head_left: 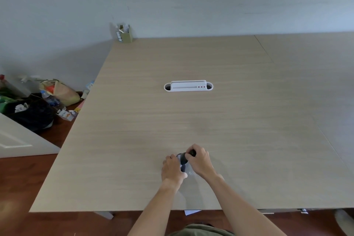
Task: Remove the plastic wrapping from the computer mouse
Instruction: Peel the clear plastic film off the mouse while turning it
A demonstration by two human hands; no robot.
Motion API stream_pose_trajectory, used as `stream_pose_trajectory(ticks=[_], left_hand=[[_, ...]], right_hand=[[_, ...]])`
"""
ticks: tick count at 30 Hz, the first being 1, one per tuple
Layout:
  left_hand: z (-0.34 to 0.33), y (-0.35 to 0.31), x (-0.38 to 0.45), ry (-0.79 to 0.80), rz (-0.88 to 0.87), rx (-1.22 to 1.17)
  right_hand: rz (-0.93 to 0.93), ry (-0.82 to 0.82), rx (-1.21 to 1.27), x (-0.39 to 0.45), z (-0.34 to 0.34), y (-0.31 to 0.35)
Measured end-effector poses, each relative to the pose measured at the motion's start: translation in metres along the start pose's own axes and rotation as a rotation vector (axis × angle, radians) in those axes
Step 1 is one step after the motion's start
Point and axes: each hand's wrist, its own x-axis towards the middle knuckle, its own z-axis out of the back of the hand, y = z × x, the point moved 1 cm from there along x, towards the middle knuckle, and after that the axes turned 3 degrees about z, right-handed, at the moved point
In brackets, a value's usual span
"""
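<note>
A dark computer mouse (185, 157) sits between my two hands, low over the near middle of the wooden table (191, 120). My right hand (200, 161) grips its far end with curled fingers. Clear plastic wrapping (186, 168) hangs around the mouse's near part, and my left hand (172, 168) holds that wrapping from the left side. Most of the mouse is hidden by my fingers.
A white cable-port cover (188, 86) is set into the table's centre. A small green box (125, 33) with papers stands at the far left corner by the wall. Bags and bottles (38, 101) lie on the floor to the left.
</note>
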Motion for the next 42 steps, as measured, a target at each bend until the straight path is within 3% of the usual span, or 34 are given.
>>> stream_pose_trajectory(ticks=[2,6,13,16,21,28,31,36,42], left_hand=[[0.002,0.001,0.001,0.011,0.003,-0.005],[0.002,0.002,0.001,0.011,0.006,-0.005],[-0.001,0.003,0.002,-0.009,-0.011,0.012],[0.001,0.004,0.003,0.006,-0.016,0.023],[0.002,0.004,0.003,0.007,-0.016,0.033],[0.001,0.004,0.003,0.009,-0.042,0.056],[0.002,0.004,0.003,0.016,-0.051,0.057],[0.002,0.005,0.003,0.008,-0.062,0.058],[0.003,0.005,0.003,0.014,-0.065,0.049]], right_hand=[[-0.023,0.027,-0.076,0.002,-0.002,-0.003],[-0.111,-0.105,-0.281,0.002,0.005,-0.004],[-0.048,-0.050,0.000,0.006,0.002,0.002],[-0.077,-0.014,-0.010,0.007,0.000,-0.003],[-0.249,-0.147,-0.124,-0.001,0.012,-0.010],[-0.087,-0.138,0.100,0.004,0.003,-0.003],[-0.131,-0.116,0.014,0.007,0.002,-0.007],[-0.249,-0.215,-0.184,0.003,0.013,-0.013],[-0.108,-0.200,0.070,0.006,0.007,-0.008]])
